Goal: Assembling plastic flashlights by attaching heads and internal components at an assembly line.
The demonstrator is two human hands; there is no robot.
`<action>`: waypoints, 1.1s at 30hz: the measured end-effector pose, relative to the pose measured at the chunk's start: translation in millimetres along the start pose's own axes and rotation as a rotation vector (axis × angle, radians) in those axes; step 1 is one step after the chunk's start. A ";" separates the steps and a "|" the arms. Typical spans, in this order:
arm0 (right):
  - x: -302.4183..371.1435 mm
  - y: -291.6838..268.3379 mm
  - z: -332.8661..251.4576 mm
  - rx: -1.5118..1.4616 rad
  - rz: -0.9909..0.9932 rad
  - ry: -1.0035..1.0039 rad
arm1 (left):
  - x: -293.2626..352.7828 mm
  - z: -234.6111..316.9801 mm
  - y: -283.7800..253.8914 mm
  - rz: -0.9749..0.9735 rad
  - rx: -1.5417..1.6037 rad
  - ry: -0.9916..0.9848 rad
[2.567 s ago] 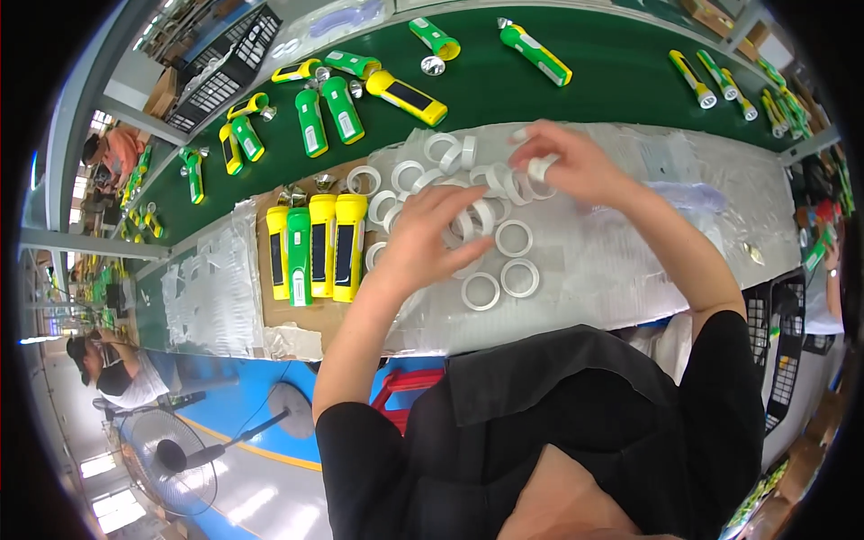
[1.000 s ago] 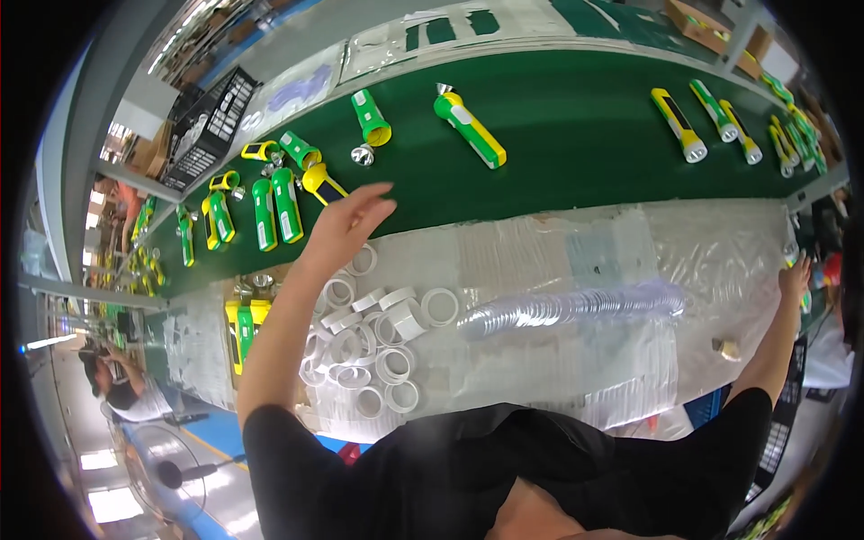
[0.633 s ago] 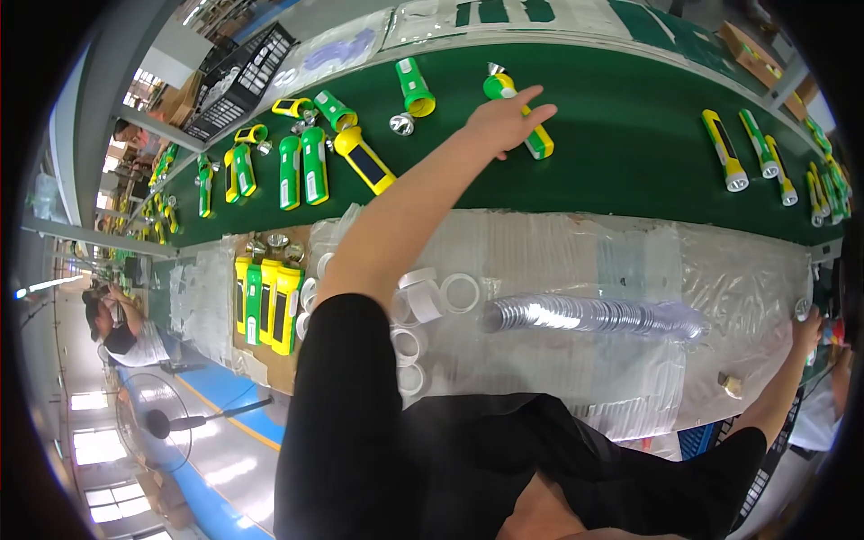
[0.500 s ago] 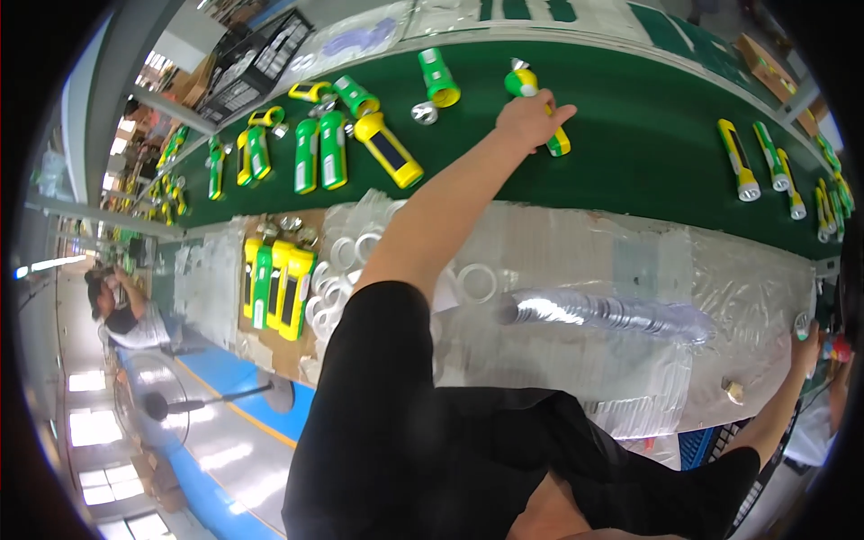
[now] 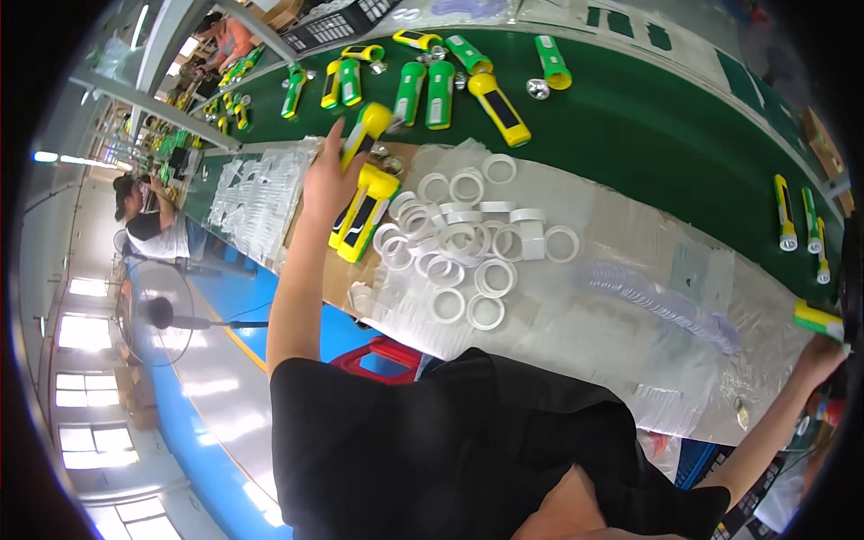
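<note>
My left hand point(image 5: 326, 184) is at the left of the bench, thumb and finger round a yellow flashlight point(image 5: 367, 128) with a dark panel; a blurred silvery part shows at its end. Just below it, yellow flashlights point(image 5: 367, 214) lie side by side on brown cardboard, partly hidden by the hand. Silvery reflectors point(image 5: 392, 165) are at their upper ends. At the far right my right hand point(image 5: 821, 358) is closed on a green and yellow flashlight point(image 5: 817, 317), its fingers partly hidden. White plastic rings point(image 5: 486, 311) are scattered to the right of the cardboard.
Beyond the bench runs a green belt point(image 5: 621, 135) carrying several green and yellow flashlights point(image 5: 500, 110). A stack of clear rings point(image 5: 661, 306) lies on the plastic-covered bench. A black crate point(image 5: 337, 25) stands behind the belt. A fan point(image 5: 160, 312) and another person point(image 5: 148, 216) are at left.
My left hand has gone from the belt leftward to the cardboard; the flashlight it touched there has left the belt. The flashlight at my right hand now shows lengthwise. The view has shifted left.
</note>
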State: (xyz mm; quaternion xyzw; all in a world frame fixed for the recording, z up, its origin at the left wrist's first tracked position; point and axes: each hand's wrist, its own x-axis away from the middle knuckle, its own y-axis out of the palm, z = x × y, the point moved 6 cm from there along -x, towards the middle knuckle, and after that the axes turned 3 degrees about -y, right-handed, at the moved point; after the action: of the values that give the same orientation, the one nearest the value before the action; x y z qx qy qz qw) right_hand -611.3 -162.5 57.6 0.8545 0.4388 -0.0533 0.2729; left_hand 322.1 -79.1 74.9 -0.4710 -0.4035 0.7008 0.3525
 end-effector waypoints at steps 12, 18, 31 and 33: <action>222.1 281.1 24.5 -0.420 -0.421 0.634 | 23.4 -213.8 20.0 0.026 0.024 -0.274; 252.4 307.7 29.1 -0.154 -0.504 0.614 | -45.9 -79.8 11.6 0.295 0.089 0.093; 318.6 543.2 169.7 1.164 -1.257 -0.238 | -137.7 23.3 159.9 -0.540 -0.002 -0.485; 329.3 557.0 185.6 1.279 -1.300 -0.237 | -132.9 11.3 155.2 -0.511 -0.019 -0.525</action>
State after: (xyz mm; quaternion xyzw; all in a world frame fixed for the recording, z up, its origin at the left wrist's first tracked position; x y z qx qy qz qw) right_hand 50.7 -279.9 25.5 0.4167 0.6890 -0.5160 -0.2922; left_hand 334.7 -264.0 -11.9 -0.1623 -0.5914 0.6833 0.3963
